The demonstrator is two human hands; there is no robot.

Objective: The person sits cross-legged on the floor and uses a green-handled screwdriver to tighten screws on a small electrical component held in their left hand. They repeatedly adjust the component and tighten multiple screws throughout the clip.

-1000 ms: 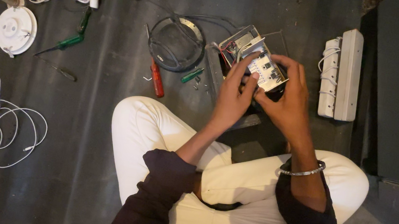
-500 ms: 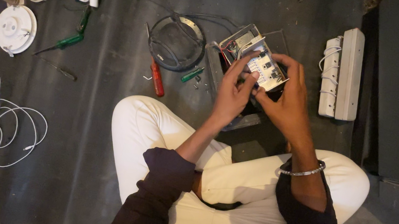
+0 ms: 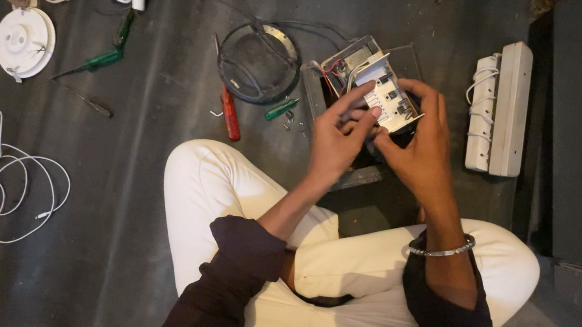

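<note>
While we sit cross-legged on the dark floor, our hands meet over an opened electrical switch box [image 3: 360, 68] whose inside shows red and pale wires. Our right hand [image 3: 422, 143] is curled around the white switch plate [image 3: 389, 103], holding it tilted above the box, thumb under and fingers over its far edge. Our left hand [image 3: 339, 136] pinches at the near edge of that plate with fingertips drawn narrow; what it grips there is too small to tell. Judging by this, the plate is off its housing and the wiring exposed, so the work looks midway: nothing is closed up yet. Small screws [image 3: 289, 119] lie loose on the floor beside a green screwdriver [image 3: 280, 109] and a red-handled screwdriver [image 3: 230, 114]. A black wire coil [image 3: 257, 62] lies just left, a white power strip [image 3: 501, 105] well to the right.
</note>
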